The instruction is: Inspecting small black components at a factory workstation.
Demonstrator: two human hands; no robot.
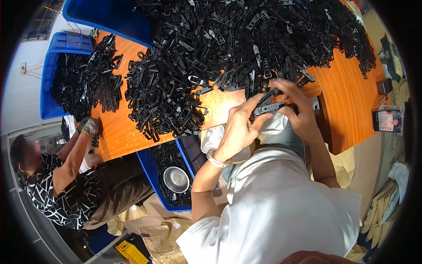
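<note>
Over the table's near edge, my left hand (244, 125) is closed on a few long black plastic strap-like parts (269, 108), one with a ribbed, grey-looking face. Its thumb presses them from below. Across from it, my right hand (301, 110) curls around the right end of the same parts, thumb low and fingers above; these fingers are slightly blurred. Just beyond both hands spreads a large heap of similar black plastic parts (198, 57), some catching the light. A bracelet (218, 159) circles my left wrist.
The orange wooden table (351, 97) carries a phone (387, 121) at its right edge. Blue crates (147, 176) stand below and at left; a metal bowl (176, 179) sits among parts. At left, a gloved co-worker (66, 180) handles parts beside another pile (88, 79).
</note>
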